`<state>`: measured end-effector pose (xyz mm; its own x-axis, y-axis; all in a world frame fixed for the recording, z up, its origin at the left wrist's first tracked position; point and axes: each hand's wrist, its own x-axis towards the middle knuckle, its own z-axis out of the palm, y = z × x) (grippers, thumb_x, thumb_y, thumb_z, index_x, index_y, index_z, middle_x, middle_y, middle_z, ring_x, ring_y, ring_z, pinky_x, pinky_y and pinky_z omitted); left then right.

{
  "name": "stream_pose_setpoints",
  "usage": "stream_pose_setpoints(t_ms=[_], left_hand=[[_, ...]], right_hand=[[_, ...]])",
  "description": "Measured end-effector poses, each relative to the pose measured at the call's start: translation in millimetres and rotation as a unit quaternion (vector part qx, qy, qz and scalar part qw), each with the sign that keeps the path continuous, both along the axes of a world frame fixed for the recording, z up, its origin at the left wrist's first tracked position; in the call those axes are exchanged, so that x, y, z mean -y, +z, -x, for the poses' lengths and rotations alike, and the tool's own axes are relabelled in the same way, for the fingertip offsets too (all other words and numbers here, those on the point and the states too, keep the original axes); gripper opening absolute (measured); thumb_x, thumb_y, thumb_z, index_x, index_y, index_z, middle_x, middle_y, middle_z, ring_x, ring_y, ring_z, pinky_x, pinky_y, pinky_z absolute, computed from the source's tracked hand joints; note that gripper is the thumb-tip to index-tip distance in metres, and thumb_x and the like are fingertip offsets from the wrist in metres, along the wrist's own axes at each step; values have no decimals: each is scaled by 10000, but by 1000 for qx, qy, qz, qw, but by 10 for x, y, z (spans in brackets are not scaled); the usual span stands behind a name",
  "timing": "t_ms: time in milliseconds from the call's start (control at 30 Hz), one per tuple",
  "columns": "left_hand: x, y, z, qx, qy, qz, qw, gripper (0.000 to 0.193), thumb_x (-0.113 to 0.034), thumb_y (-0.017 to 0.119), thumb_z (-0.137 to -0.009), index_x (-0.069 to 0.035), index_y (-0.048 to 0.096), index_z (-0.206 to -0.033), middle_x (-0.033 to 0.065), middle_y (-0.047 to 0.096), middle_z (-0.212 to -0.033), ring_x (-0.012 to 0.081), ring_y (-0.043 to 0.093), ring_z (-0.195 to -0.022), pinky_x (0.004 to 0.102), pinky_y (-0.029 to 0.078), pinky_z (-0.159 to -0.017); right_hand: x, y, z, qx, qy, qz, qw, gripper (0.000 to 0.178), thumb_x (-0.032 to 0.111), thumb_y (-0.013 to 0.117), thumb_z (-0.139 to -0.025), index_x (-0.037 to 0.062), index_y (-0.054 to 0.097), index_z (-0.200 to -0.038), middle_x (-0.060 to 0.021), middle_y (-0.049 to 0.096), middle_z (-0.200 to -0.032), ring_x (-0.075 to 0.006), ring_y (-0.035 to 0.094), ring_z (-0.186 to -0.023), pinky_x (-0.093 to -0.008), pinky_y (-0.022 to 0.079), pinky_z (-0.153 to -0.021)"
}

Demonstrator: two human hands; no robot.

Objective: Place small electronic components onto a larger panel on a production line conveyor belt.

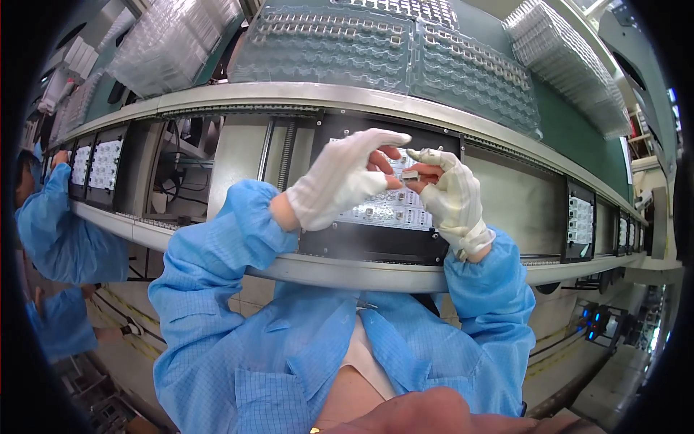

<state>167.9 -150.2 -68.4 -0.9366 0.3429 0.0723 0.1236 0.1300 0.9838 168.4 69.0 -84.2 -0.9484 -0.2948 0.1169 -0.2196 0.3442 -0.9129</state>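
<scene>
My right hand [455,199], in a white glove with bare fingertips, pinches a small silvery square part [410,176] between thumb and fingers. Beside it, my left hand [347,177] is gloved the same way, its index finger stretched out and its thumb apart from it. The left thumb tip comes close to the small part; whether it touches I cannot tell. Beneath both hands lies a white circuit board [387,215] with small square components, set in a black fixture [369,242]. My hands cover much of the board's upper part.
The fixture sits on a conveyor with metal rails [347,271]. More boards in fixtures stand to the right [580,220] and left [106,165]. Clear trays [325,47] of small parts lie beyond, with stacked trays [170,47] alongside. A co-worker's blue sleeve [61,224] is at far left.
</scene>
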Motion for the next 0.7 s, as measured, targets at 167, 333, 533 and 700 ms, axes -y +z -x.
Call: stream_pose_setpoints(t_ms=[167, 333, 533, 700], left_hand=[[57, -110, -48, -79, 0, 5, 997, 512, -17, 713, -837, -63, 603, -1335, 87, 680, -1016, 133, 642, -879, 290, 555, -817], [135, -75, -101, -185, 14, 33, 982, 446, -77, 685, -852, -64, 601, -1289, 112, 672, -974, 243, 688, -835, 348, 565, -752], [91, -161, -107, -298, 32, 106, 948, 492, -87, 688, -860, -93, 559, -1334, 90, 648, -937, 271, 667, -787, 371, 550, -705], [99, -244, -46, -339, 63, 122, 931, 523, -71, 708, -830, -105, 553, -1329, 108, 649, -973, 284, 668, -819, 376, 561, -690]], right_hand=[[156, 163, -125, -27, 18, -63, 997, 396, -38, 743, -828, -32, 564, -1182, -174, 691, -1166, -214, 706, -1016, -324, 581, -877], [219, 103, -166, 151, -13, 208, 966, 459, -40, 710, -820, 12, 555, -1250, -118, 673, -1143, -161, 654, -1018, -320, 539, -902], [143, 219, -61, 159, -5, 104, 982, 527, 5, 763, -803, 4, 543, -1283, -56, 672, -972, -117, 620, -887, -273, 514, -807], [60, 330, 144, 56, -22, -99, 993, 574, -60, 687, -795, 6, 543, -1346, -44, 643, -916, -110, 599, -843, -250, 501, -766]])
